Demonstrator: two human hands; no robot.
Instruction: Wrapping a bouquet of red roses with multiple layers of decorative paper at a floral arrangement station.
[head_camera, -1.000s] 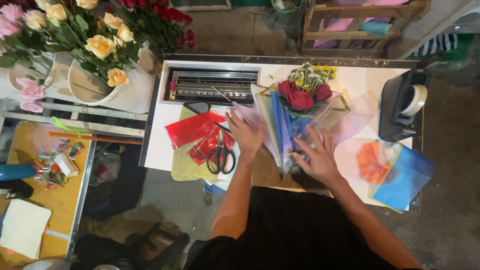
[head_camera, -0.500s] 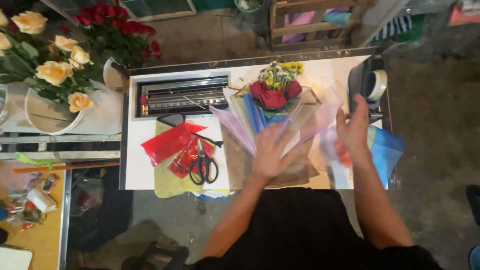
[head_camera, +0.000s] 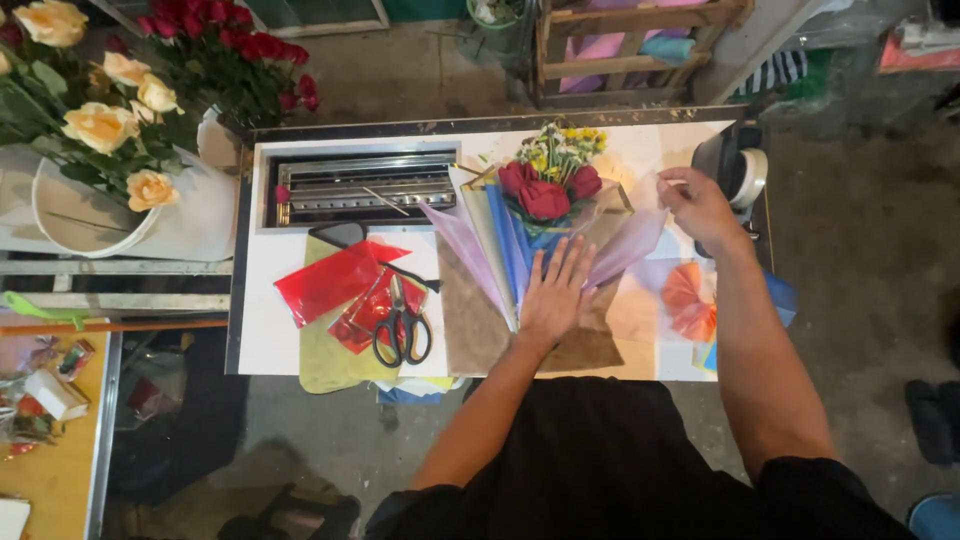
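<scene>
Left hand (head_camera: 553, 297) lies flat, fingers spread, on the bouquet (head_camera: 545, 190)'s soft, crinkly wrap; right hand (head_camera: 700, 205) pinches at the tape dispenser (head_camera: 735, 170).

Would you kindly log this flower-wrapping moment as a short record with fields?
left hand: left hand pressed flat, fingers spread, on the wrapping sheets below the bouquet
right hand: right hand raised at the tape dispenser, fingertips pinched; what they pinch is too small to tell
bouquet: red roses with small yellow flowers, lying on layered blue, lilac and brown sheets
nearby: scissors on red cellophane, left of the wrap
surface: white table
beside table: bucket of yellow roses
</scene>
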